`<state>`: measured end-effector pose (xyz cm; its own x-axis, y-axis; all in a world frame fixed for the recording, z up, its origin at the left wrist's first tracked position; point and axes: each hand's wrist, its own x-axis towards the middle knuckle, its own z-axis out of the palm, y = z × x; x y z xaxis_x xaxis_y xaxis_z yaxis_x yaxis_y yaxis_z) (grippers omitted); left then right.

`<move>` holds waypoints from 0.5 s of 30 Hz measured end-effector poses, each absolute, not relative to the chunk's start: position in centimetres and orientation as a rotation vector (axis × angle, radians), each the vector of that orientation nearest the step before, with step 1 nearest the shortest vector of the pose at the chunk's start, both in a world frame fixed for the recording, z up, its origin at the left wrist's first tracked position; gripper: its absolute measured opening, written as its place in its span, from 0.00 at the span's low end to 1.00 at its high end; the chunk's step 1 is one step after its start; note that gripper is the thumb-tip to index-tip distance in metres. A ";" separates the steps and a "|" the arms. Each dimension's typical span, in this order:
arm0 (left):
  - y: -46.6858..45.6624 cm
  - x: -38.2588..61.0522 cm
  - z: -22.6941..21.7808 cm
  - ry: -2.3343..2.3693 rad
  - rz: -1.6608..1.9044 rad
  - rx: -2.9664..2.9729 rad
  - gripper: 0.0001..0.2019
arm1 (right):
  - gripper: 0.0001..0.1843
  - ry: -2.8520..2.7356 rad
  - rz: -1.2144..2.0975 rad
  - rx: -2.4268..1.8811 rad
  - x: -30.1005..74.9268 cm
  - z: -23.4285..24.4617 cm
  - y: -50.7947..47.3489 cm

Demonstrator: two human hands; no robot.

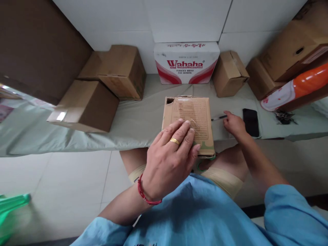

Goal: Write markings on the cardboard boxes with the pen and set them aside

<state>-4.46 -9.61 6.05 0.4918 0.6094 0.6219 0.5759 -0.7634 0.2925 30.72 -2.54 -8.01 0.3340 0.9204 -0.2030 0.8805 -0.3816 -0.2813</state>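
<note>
A worn cardboard box [201, 114] with printed text and a torn hole at its far left corner sits at the table's front edge. My left hand [174, 147], with a gold ring and a red wrist cord, lies flat across its top, fingers stretched out. Right of the box, my right hand [234, 123] is closed around a thin pen [218, 118], whose end points left at the box's side. A black phone [251, 122] lies just beyond that hand.
A white and red Wahaha carton [187, 65] stands against the wall. Brown boxes sit on the left [84, 104] and at the back right [228, 73]. An orange and white bottle [297, 87] and keys [285, 118] are on the right. A green cloth [133, 118] covers the table.
</note>
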 end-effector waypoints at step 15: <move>-8.8 -3.3 6.8 1.244 1.053 2.867 0.17 | 0.08 -2.135 0.336 -2.467 31.3 -5.1 2.5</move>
